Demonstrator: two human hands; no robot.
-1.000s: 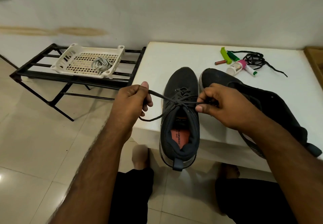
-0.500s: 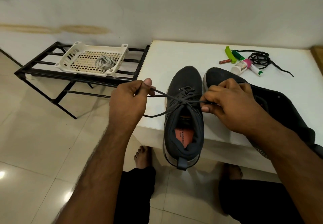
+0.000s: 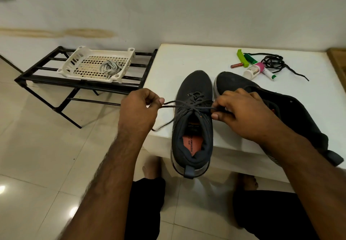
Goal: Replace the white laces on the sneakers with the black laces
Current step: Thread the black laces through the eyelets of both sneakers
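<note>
Two dark sneakers stand on the white table (image 3: 183, 60). The left sneaker (image 3: 194, 123) is threaded with a black lace (image 3: 179, 103), its heel hanging over the table's front edge. My left hand (image 3: 139, 110) pinches the lace's left end, and the tail droops below it. My right hand (image 3: 243, 114) pinches the right end beside the shoe's eyelets. The lace runs taut between both hands across the tongue. The right sneaker (image 3: 292, 112) lies partly under my right forearm. A second black lace (image 3: 275, 63) lies coiled at the back of the table. White laces (image 3: 109, 68) sit in a basket.
The white plastic basket (image 3: 84, 65) rests on a black metal rack (image 3: 46, 82) left of the table. A green clip (image 3: 242, 58), a small red tube (image 3: 236, 65), a white bottle (image 3: 253, 71) and a green-capped tube (image 3: 262, 67) lie near the spare lace. Tiled floor and my bare feet are below.
Both hands have drawn the lace ends slightly apart, so the lace sits tighter across the left sneaker. The view has shifted a little.
</note>
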